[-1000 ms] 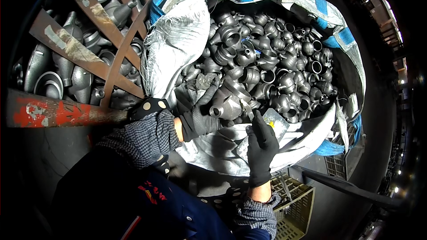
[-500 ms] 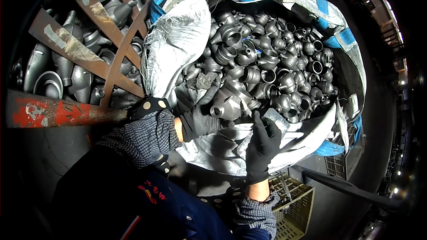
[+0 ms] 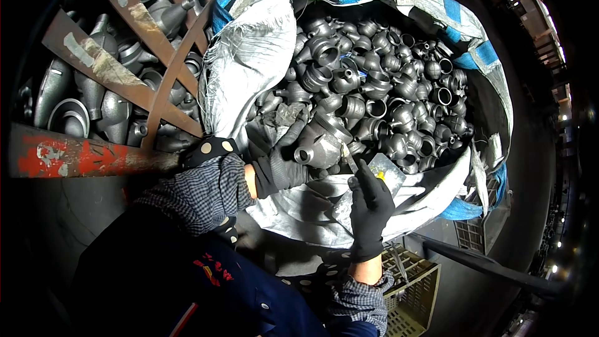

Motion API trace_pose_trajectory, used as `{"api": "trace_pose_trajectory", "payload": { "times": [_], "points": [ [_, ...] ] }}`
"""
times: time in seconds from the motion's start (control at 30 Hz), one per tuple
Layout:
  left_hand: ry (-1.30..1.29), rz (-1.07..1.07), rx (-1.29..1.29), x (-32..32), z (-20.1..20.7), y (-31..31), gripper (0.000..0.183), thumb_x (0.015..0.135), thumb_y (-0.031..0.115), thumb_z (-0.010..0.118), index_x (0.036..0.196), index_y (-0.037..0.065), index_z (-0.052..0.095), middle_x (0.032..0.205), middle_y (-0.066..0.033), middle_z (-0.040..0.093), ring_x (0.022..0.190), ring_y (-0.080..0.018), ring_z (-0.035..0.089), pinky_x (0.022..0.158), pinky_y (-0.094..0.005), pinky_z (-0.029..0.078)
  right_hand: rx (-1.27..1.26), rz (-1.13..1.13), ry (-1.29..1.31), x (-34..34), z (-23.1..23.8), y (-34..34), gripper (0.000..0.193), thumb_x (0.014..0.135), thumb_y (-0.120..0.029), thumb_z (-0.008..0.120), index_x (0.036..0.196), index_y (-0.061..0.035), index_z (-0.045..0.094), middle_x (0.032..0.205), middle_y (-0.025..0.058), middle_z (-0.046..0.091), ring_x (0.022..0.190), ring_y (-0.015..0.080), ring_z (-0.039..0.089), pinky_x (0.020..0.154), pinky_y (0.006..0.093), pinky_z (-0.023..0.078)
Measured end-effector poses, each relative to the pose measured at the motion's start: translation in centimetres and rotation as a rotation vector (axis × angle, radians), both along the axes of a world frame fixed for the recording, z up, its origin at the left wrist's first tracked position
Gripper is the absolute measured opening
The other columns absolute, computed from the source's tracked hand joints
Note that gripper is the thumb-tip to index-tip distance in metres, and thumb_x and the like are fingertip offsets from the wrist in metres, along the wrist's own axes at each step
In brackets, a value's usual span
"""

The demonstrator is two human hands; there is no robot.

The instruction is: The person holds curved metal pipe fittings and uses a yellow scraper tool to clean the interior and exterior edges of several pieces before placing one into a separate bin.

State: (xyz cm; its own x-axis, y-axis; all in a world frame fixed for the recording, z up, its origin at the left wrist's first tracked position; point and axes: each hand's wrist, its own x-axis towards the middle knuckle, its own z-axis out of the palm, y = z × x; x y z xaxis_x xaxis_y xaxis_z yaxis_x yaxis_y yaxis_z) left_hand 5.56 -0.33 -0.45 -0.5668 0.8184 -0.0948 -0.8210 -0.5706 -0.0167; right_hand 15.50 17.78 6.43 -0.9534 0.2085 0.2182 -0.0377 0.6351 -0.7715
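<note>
Gloved in dark grey, my left hand [image 3: 288, 165] grips a grey metal casting [image 3: 322, 141], a hollow pipe fitting with a threaded collar and a round opening, over the near edge of the bag. My right hand [image 3: 370, 206], also gloved, is closed around a slim tool [image 3: 351, 161]. The tool's pale tip meets the casting's right side; whether it is a scraper or a brush I cannot tell. Just beyond my right fingers lies a flat grey plate [image 3: 390, 171] with a yellow dab on it. Many similar castings [image 3: 399, 81] fill the bag behind.
The large white woven bag [image 3: 249, 56] has blue straps and a rolled rim. At the left, a rusty slatted metal frame [image 3: 112, 65] holds larger castings [image 3: 68, 118]. An olive plastic crate [image 3: 424, 299] stands below at the right, under a dark bar [image 3: 474, 265].
My right hand has shifted slightly right and down, tilting the tool so more of it shows. The plate's yellow dab has come into sight. My left hand and the casting stay nearly still.
</note>
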Motion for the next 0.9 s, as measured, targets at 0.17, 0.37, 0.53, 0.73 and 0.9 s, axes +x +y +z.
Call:
{"api": "trace_pose_trajectory", "payload": {
  "times": [0.17,0.37,0.53,0.73,0.9],
  "points": [
    [0.009,-0.006,0.002,0.0,0.0,0.0,0.069,0.095,0.056,0.043,0.142,0.006,0.034,0.130,-0.0198,0.052,0.102,-0.0341,0.063,0.075,-0.0422,0.058,0.120,0.030,0.046,0.4,0.0,0.4,0.041,0.079,0.006,0.064,0.118,-0.0068,0.068,0.082,0.0088,0.065,0.074,0.0131,0.062,0.065,0.0252,0.047],
    [0.012,-0.009,0.002,0.2,0.0,0.2,0.067,0.096,0.054,0.045,0.141,0.006,0.036,0.130,-0.0184,0.053,0.102,-0.0320,0.063,0.077,-0.0423,0.058,0.176,-0.001,0.111,-0.2,-0.1,0.6,0.041,0.079,0.004,0.067,0.116,-0.0105,0.069,0.075,0.0067,0.061,0.065,0.0143,0.057,0.061,0.0261,0.045],
    [0.004,-0.015,0.009,0.1,0.2,0.2,0.065,0.096,0.052,0.046,0.140,0.005,0.037,0.130,-0.0172,0.053,0.103,-0.0303,0.063,0.078,-0.0423,0.058,0.232,-0.043,0.137,0.1,-0.3,0.6,0.039,0.078,0.002,0.071,0.115,-0.0116,0.070,0.075,0.0061,0.061,0.067,0.0151,0.057,0.063,0.0263,0.045],
    [0.025,-0.025,0.080,-0.1,-0.8,0.1,0.061,0.097,0.049,0.048,0.139,0.005,0.038,0.131,-0.0159,0.053,0.106,-0.0271,0.062,0.078,-0.0409,0.058,0.194,0.005,0.203,0.1,-0.1,0.5,0.040,0.078,0.003,0.071,0.115,-0.0107,0.070,0.077,0.0061,0.061,0.069,0.0147,0.057,0.063,0.0271,0.044],
    [0.215,0.009,-0.113,-0.4,-1.7,-0.3,0.059,0.098,0.047,0.046,0.140,0.007,0.037,0.132,-0.0165,0.051,0.106,-0.0285,0.062,0.072,-0.0390,0.059,0.248,0.021,0.091,0.0,0.2,0.7,0.039,0.079,-0.002,0.069,0.115,-0.0168,0.070,0.078,0.0079,0.062,0.070,0.0195,0.059,0.064,0.0307,0.047]
  ]
}}
